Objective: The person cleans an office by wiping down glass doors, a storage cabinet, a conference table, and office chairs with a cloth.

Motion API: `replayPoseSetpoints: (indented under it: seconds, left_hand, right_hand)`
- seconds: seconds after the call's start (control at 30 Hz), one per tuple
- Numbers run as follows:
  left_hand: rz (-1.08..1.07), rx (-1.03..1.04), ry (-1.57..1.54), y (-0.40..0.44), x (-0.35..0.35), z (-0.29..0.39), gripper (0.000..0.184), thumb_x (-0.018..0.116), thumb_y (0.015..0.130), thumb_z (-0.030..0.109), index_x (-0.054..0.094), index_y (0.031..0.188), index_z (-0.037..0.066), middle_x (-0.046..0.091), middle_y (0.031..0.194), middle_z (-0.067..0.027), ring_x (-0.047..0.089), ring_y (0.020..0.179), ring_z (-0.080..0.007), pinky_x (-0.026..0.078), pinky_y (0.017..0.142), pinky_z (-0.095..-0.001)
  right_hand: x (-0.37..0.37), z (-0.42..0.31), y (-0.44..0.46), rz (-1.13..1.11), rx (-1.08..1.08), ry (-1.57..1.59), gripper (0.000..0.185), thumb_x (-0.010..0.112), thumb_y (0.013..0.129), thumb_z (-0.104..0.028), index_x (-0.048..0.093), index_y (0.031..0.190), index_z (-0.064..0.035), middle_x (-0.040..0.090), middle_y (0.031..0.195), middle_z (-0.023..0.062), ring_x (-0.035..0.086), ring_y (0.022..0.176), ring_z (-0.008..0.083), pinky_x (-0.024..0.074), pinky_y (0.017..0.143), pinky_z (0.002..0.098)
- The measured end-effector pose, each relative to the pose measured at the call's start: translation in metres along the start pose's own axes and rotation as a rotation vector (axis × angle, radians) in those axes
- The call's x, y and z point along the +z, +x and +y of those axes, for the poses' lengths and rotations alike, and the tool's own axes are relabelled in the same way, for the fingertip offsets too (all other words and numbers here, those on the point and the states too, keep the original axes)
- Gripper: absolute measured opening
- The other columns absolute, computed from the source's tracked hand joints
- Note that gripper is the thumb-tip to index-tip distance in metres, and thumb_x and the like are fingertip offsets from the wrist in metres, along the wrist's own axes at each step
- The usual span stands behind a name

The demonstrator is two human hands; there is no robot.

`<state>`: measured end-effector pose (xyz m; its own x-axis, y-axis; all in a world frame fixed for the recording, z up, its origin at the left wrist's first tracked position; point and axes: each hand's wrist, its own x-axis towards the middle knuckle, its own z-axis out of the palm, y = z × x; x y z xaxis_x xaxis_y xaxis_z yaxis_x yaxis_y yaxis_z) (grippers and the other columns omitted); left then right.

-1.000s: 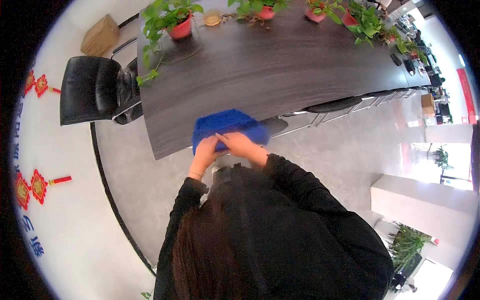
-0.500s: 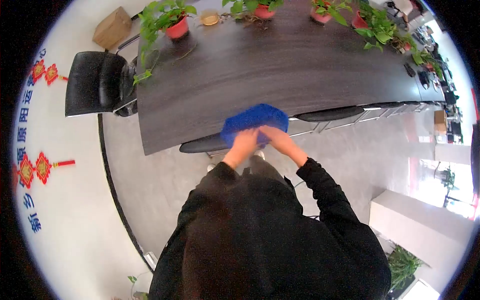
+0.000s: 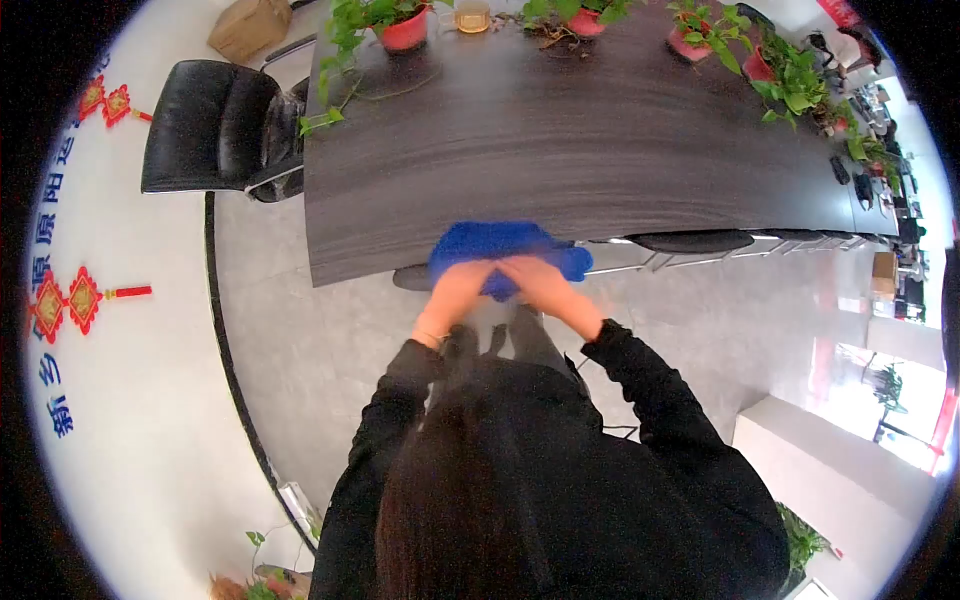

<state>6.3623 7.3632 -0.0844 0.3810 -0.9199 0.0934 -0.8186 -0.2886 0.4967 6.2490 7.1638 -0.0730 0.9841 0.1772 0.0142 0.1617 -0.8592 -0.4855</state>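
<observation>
At one dark table (image 3: pixel 590 130), one blue cloth (image 3: pixel 490 240) in two hands (image 3: pixel 462 284) (image 3: pixel 533 281)

Hands: bare left hand (image 3: pixel 458 290) and bare right hand (image 3: pixel 540 286) were blurred, outlines smeared.
Cloth: bright-blue fabric cloth (image 3: pixel 490 240) was partly hidden behind both hands.
Box: brown cardboard box (image 3: pixel 248 28) was cut off above.
Seat: rounded black seat (image 3: pixel 690 242) was partly hidden under dark wood-grain table (image 3: pixel 560 150).
Far end: dark objects (image 3: pixel 864 190) were too small to identify.
</observation>
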Motion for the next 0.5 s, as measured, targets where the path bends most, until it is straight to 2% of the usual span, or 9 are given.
replayPoseSetpoints:
  seconds: [0.1,0.13,0.23,0.3,0.37,0.5]
  left_hand:
    - [0.014,-0.036,0.034,-0.046,-0.029,-0.045,0.065,0.076,0.069,0.014,0.054,0.131,0.008,0.059,0.132,-0.0084,0.055,0.121,-0.0280,0.044,0.102,-0.0398]
    - [0.023,-0.072,-0.009,-0.059,-0.034,-0.061,0.066,0.077,0.069,0.008,0.054,0.131,0.008,0.057,0.134,-0.0089,0.053,0.124,-0.0286,0.042,0.104,-0.0407]
    - [0.058,-0.153,-0.118,-0.091,-0.046,-0.091,0.067,0.074,0.072,0.004,0.051,0.135,0.008,0.054,0.137,-0.0105,0.050,0.128,-0.0299,0.040,0.107,-0.0414]
    - [0.074,-0.177,-0.150,-0.098,-0.049,-0.092,0.065,0.072,0.074,0.004,0.051,0.135,0.007,0.054,0.138,-0.0114,0.049,0.129,-0.0306,0.040,0.108,-0.0416]
    - [0.086,-0.202,-0.177,-0.102,-0.051,-0.085,0.063,0.069,0.076,0.004,0.050,0.135,0.007,0.053,0.138,-0.0123,0.048,0.129,-0.0312,0.039,0.108,-0.0417]
    - [0.105,-0.292,-0.075,-0.096,-0.056,-0.053,0.062,0.068,0.075,0.002,0.050,0.135,0.005,0.053,0.137,-0.0148,0.046,0.130,-0.0340,0.037,0.110,-0.0429]
  right_hand:
    - [0.034,-0.050,0.050,0.013,-0.005,-0.028,0.067,0.072,0.074,-0.016,0.048,0.136,-0.0033,0.058,0.130,0.0161,0.055,0.119,0.0338,0.0455,0.099,0.0435]
    - [0.048,-0.065,0.067,-0.002,0.013,-0.044,0.067,0.073,0.074,-0.018,0.048,0.135,-0.0025,0.058,0.129,0.0161,0.056,0.118,0.0332,0.0459,0.098,0.0432]
    - [0.067,-0.098,0.104,-0.042,0.044,-0.072,0.068,0.073,0.075,-0.021,0.048,0.135,-0.0013,0.058,0.128,0.0158,0.056,0.117,0.0324,0.0466,0.097,0.0428]
    - [0.070,-0.106,0.110,-0.066,0.057,-0.079,0.068,0.073,0.075,-0.023,0.048,0.135,-0.0011,0.058,0.128,0.0155,0.056,0.116,0.0321,0.0468,0.096,0.0427]
    - [0.075,-0.105,0.107,0.020,0.031,-0.118,0.068,0.073,0.076,-0.024,0.048,0.135,-0.0019,0.058,0.128,0.0150,0.057,0.116,0.0313,0.0470,0.096,0.0418]
    - [0.072,-0.089,0.093,0.077,-0.059,-0.064,0.061,0.068,0.080,-0.021,0.049,0.135,-0.0029,0.058,0.130,0.0154,0.056,0.118,0.0314,0.0465,0.097,0.0418]
